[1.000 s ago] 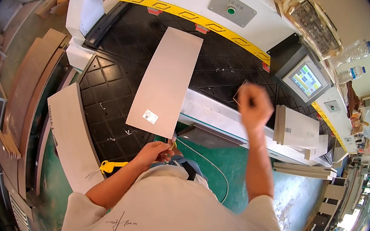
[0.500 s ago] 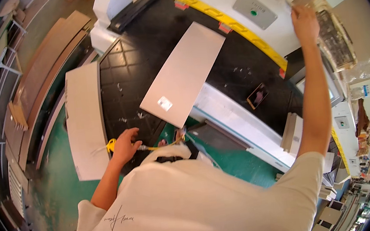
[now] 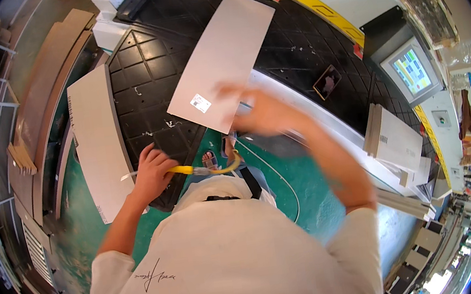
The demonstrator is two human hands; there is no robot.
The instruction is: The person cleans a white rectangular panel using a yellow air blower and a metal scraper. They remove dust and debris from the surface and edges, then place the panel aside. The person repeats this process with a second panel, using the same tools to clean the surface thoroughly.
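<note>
Black machine bed (image 3: 141, 82) ahead; my left hand (image 3: 151, 171) grips yellow tool (image 3: 203, 170); right hand (image 3: 263, 112) blurred, grip unclear, nearer the board (image 3: 223, 61), lengthwise toward 1 o'clock.

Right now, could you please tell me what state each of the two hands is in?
Left hand: closed around the yellow tool.
Right hand: blurred above the pale panel; open or shut cannot be told.

Panel (image 3: 222, 61): smooth matt board, pale beige, with a small white paper label.
Second panel (image 3: 97, 140): same matt board finish.
Machine bed (image 3: 141, 82): black, matt, grid-textured, speckled with pale chips.
Handled tool (image 3: 206, 169): glossy yellow plastic.
Shirt (image 3: 231, 263): soft matt cloth, off-white.
Floor (image 3: 285, 176): green, worn, faintly glossy.
Screen (image 3: 413, 71): glossy glass.
</note>
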